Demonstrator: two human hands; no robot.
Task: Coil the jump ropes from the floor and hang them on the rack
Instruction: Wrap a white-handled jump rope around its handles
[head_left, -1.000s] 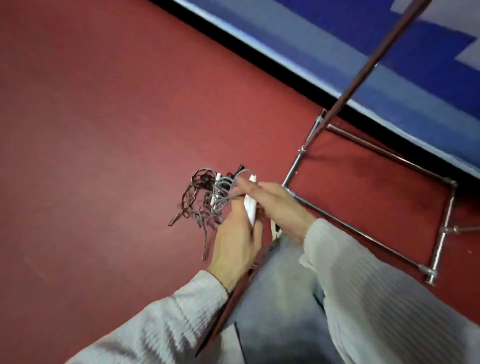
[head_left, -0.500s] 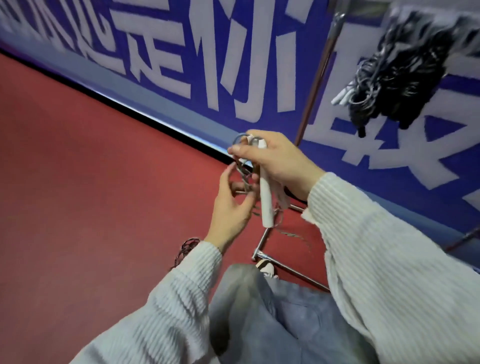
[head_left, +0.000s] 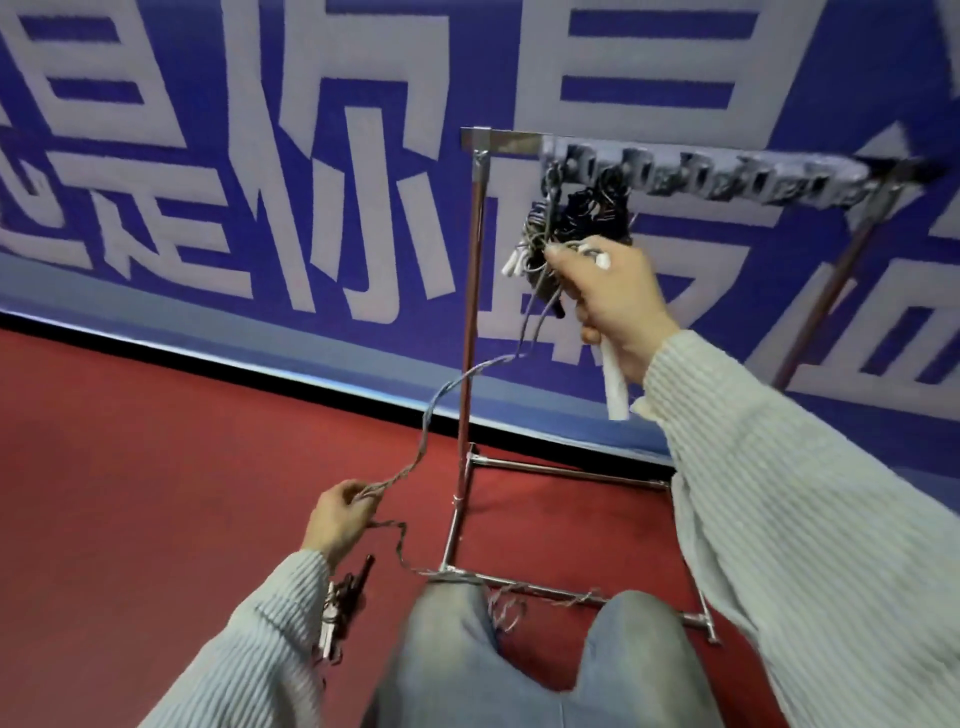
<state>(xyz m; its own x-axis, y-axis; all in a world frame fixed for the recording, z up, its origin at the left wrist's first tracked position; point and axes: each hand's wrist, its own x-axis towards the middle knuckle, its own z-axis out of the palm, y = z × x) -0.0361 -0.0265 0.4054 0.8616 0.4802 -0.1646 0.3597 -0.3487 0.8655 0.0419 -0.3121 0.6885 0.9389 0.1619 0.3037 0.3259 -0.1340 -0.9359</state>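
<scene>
right hand, upper right of centre, fingers clenched round a white jump rope handle plus gathered loops, held just under the rack's hook bar, beside the dark bundles already hung. left hand, lower centre, pinches the grey rope slack. the rope runs diagonally, lower left to upper right between the hands; its tail trails to the rack base on the red floor. judgement: right hand is nearer the hooks; remaining slack wants coiling before hanging.
</scene>
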